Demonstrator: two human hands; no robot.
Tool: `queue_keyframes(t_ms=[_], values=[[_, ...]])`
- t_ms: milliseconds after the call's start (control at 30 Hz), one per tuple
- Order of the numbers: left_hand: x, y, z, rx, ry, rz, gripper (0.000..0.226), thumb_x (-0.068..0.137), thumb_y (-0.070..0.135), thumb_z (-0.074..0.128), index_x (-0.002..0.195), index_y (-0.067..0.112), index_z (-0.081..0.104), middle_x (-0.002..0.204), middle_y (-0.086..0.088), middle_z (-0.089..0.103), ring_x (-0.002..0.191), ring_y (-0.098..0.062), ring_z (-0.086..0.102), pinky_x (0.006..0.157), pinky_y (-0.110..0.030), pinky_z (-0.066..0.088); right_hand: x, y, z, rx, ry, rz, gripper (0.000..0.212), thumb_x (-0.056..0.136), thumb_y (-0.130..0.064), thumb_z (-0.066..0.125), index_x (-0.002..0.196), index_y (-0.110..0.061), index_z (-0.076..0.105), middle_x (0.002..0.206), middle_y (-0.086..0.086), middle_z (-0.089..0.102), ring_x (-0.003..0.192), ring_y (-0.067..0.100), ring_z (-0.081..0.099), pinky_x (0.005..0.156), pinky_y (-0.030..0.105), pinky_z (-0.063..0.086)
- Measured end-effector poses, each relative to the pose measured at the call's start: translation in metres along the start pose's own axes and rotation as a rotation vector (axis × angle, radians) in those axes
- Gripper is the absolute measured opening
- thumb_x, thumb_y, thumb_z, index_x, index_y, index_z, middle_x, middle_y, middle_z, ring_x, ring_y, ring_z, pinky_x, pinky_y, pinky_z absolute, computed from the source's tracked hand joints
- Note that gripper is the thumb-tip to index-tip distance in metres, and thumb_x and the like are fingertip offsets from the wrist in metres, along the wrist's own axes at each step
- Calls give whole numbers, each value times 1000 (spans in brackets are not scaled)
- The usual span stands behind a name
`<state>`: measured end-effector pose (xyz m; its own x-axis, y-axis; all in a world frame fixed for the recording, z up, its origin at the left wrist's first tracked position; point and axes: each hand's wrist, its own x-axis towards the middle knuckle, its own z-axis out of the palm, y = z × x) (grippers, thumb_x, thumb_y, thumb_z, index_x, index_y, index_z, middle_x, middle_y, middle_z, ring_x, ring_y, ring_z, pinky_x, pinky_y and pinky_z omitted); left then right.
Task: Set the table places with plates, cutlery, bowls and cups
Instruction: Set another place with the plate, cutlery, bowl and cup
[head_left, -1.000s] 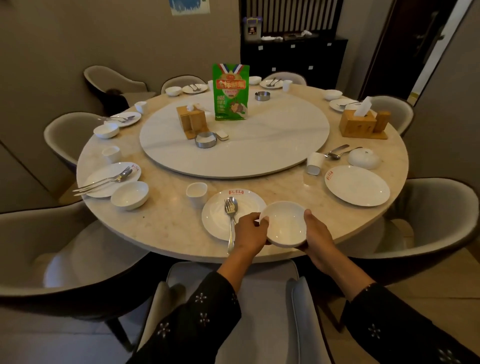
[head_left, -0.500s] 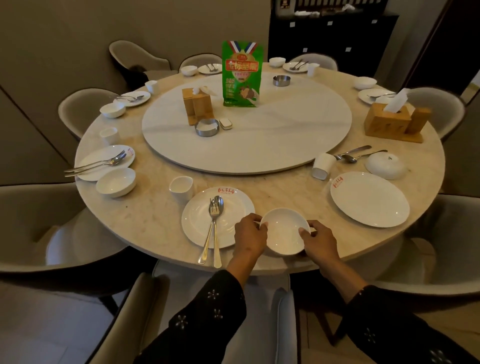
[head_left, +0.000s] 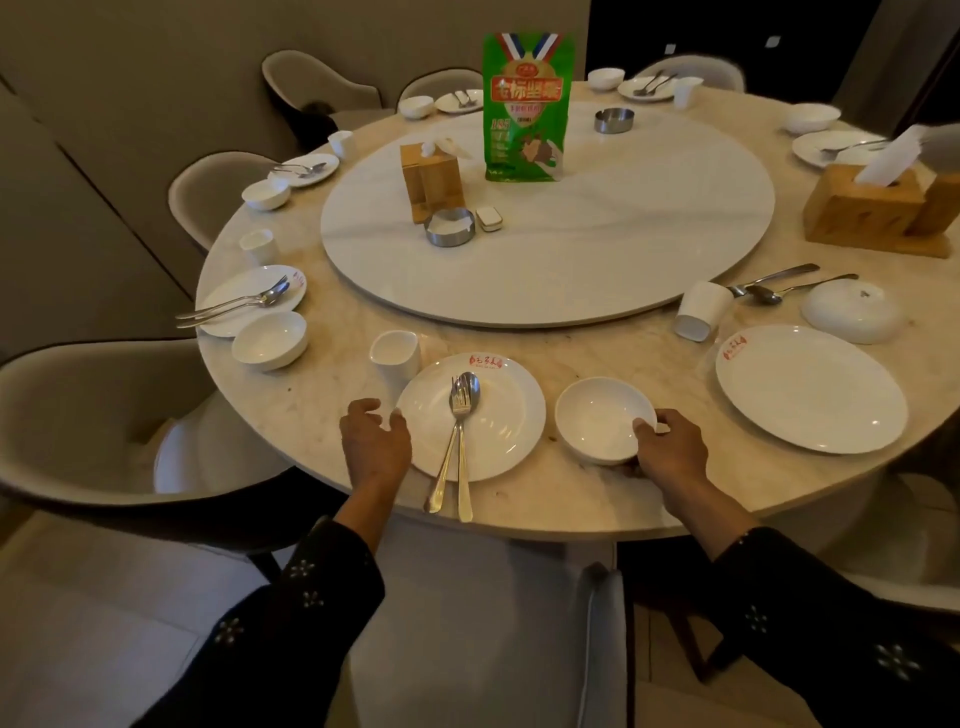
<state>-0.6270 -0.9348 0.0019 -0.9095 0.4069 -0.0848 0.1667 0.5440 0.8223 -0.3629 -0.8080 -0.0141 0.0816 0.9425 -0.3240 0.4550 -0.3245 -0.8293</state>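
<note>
Head view: two hands work at the near edge of the round marble worktop (head_left: 322, 415). Left hand (head_left: 375, 441), fingers loosely curled, touches the left rim of the dinner plate (head_left: 498, 441), which carries one fork (head_left: 451, 447) and one spoon (head_left: 466, 441). Right hand (head_left: 670, 449) grips the right rim of the small white bowl (head_left: 597, 421), standing just beside that plate. One white cup (head_left: 395, 356) stands beyond the left hand.
</note>
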Motion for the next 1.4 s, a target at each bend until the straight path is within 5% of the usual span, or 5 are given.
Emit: queue_keyframes(t_ms=[200,400,933,1100,1400], values=[[16,-12,-7,-12,-309,-99,44,85,12,63,128,12,53,117,-14,64,104,-32,63,89,-48,55,-16,1,7,84,39,45,39,94,-26,57,131,-13,54,123,10,59,94,37,66,68,45,60],[26,-12,-9,-95,-381,-62,45,84,5,62,128,13,56,116,-15,65,105,-30,61,89,-48,55,-33,11,18,249,97,98,44,93,-21,57,136,-18,49,105,20,68,59,28,69,62,34,58],[39,-18,-14,-170,-530,-59,47,81,6,69,123,17,51,120,-11,61,104,-28,59,84,-49,57,-46,2,42,369,229,194,45,95,-18,55,139,-16,47,105,23,68,53,23,63,52,29,53],[39,-17,-16,-192,-558,-55,51,84,3,66,130,14,48,120,-11,59,97,-22,56,49,-23,54,-44,1,44,365,237,186,45,95,-20,54,139,-17,47,107,22,67,53,24,64,58,33,56],[38,-17,-17,-161,-564,-30,51,86,4,66,132,14,46,124,-10,58,95,-18,53,40,-14,47,-41,0,42,369,233,214,44,96,-19,53,139,-15,48,100,22,67,54,26,63,55,33,54]])
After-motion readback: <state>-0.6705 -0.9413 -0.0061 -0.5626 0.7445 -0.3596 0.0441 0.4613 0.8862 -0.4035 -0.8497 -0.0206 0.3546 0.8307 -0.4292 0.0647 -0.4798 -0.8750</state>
